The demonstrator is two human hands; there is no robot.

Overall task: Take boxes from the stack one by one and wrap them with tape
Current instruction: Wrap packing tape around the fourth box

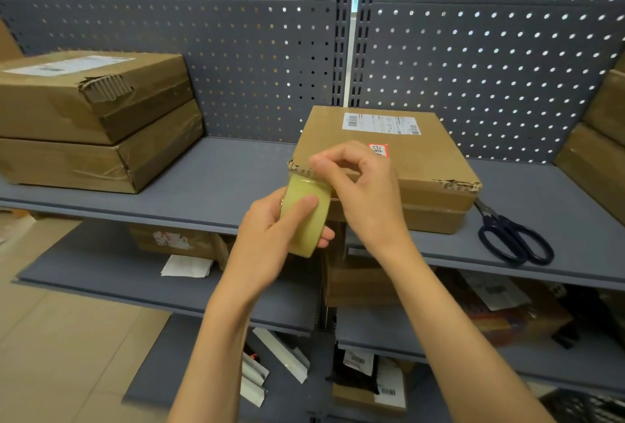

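Nearest the camera, the left hand (270, 226) grips the tape roll (306, 216), thumb curled across its outer face and fingers wrapped behind it, the roll's axis running roughly left to right. The right hand (358, 185) is directly above and just beyond the roll. Its thumb and forefinger are pinched together at the roll's top edge, apparently on the free end of the tape, though the clear film itself is too faint to confirm.

Immediately behind both hands, the box (402, 169) lies flat on the shelf (220, 179), its long faces running left to right, the near left corner frayed and touching or almost touching the right hand's fingers. The box therefore lies straight ahead of the fingers and slightly right; the right hand is the nearer. Judgement: the step in hand is freeing the tape end; the coming move calls for drawing it forward onto the box's near edge.

Scissors (514, 236) lie on the shelf just right of the box. Farther left, two stacked boxes (94, 118) rest well apart from the work. More cartons stand at the far right edge.
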